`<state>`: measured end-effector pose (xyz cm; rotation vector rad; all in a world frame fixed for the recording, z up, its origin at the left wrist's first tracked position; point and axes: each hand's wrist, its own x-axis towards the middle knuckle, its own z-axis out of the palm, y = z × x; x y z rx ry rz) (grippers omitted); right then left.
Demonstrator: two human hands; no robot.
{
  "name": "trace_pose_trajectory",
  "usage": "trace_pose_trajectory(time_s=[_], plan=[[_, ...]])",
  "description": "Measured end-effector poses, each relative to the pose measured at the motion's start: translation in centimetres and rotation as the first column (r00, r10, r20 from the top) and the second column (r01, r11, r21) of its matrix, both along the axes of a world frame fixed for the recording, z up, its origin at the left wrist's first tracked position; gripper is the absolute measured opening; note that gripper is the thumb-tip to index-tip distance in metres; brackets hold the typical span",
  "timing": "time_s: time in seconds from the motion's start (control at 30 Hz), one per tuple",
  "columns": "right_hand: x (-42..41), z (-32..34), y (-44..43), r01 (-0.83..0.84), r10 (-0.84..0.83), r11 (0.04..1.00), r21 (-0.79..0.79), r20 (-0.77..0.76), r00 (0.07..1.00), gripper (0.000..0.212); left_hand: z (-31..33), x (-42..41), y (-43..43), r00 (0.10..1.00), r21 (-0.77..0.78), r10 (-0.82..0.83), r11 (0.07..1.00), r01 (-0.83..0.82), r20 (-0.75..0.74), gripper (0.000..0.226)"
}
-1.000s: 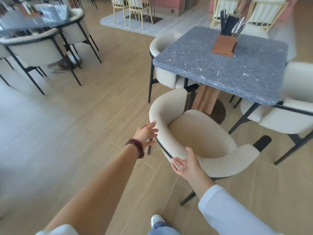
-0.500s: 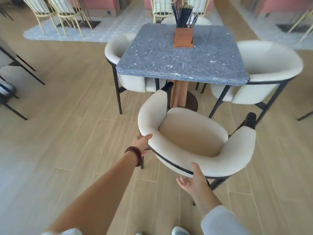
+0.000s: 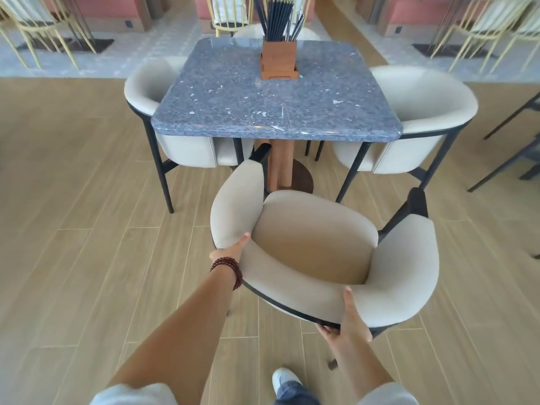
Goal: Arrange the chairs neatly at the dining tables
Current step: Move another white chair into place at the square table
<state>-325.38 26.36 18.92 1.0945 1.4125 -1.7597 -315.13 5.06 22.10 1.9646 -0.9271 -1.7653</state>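
1. While the near chair (image 3: 315,247) stands short of the table (image 3: 274,112), this step is judged unfinished. The chair is held from behind, just ahead of a white shoe (image 3: 285,378) on the wooden floor (image 3: 73,258).
2. The lower rim of the backrest is grasped at its right rear by the right hand (image 3: 347,320). The thumb is laid up on the padding and the fingers are hooked under the dark frame.
3. The left curve of the backrest is held by the left hand (image 3: 230,249), on whose wrist a bead bracelet (image 3: 228,268) is worn. The thumb is set over the top edge, and the other fingers are hidden behind the padding.
4. The chair is thus found directly ahead of both hands and touching them. It sits skewed. Its left arm tip is reached in near the table's post, while its right arm tip is left well short.
5. Squaring the chair and pushing its seat under the top are judged to remain.
6. Farther off, the left chair (image 3: 146,83) and the right chair (image 3: 423,95) are seen tucked at the table's sides and are judged done.
7. Beyond the chopstick holder (image 3: 279,59), another pale back is glimpsed, and its placement cannot be told.
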Motion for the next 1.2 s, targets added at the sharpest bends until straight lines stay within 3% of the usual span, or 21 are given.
trace_pose_trajectory(time_s=[0.1,0.23,0.43,0.53,0.6,0.67,0.87,1.07,1.2], plan=[[-0.1,-0.3,-0.2,-0.011,0.011,1.0,0.02,-0.004,1.0,0.082,-0.7,-0.8,-0.6,0.999,-0.013,0.02,1.0,-0.02,0.046,0.089],[-0.4,-0.2,-0.1,-0.035,0.035,0.999,0.037,0.007,0.999,0.081,-0.8,-0.2,-0.6,0.999,0.007,0.026,1.0,-0.026,0.021,0.085],[-1.3,-1.3,0.3,-0.111,0.11,0.993,0.027,0.037,0.993,0.086,-1.2,1.0,-0.8,0.997,0.057,0.05,0.997,-0.047,-0.057,0.103],[-2.4,-1.6,0.2,-0.152,0.15,0.987,0.045,0.035,0.988,0.087,-7.4,2.5,-2.9,0.994,0.121,0.062,0.991,-0.051,-0.091,0.124],[-3.0,-1.5,-0.1,-0.206,0.205,0.978,0.026,0.019,0.979,0.089,-10.4,3.7,-3.9,0.993,0.14,0.091,0.987,-0.08,-0.077,0.126],[-3.3,-1.4,-0.8,-0.279,0.279,0.96,0.004,0.006,0.96,0.091,-8.9,4.8,-3.3,0.991,0.144,0.117,0.984,-0.107,-0.066,0.12],[-5.5,-1.4,-4.4,-0.416,0.412,0.909,-0.036,-0.083,0.908,0.091,-1.7,4.9,-1.7,0.985,0.073,0.145,0.988,-0.139,-0.095,0.064],[-8.3,-1.5,-6.0,-0.446,0.441,0.894,-0.033,-0.102,0.891,0.089,-2.0,3.5,-3.0,0.993,0.054,0.07,0.996,-0.065,-0.094,0.058],[-10.0,-1.3,-6.8,-0.466,0.461,0.884,-0.039,-0.093,0.883,0.084,-1.7,2.3,-3.7,0.997,0.074,-0.01,0.997,0.016,-0.079,0.065]])
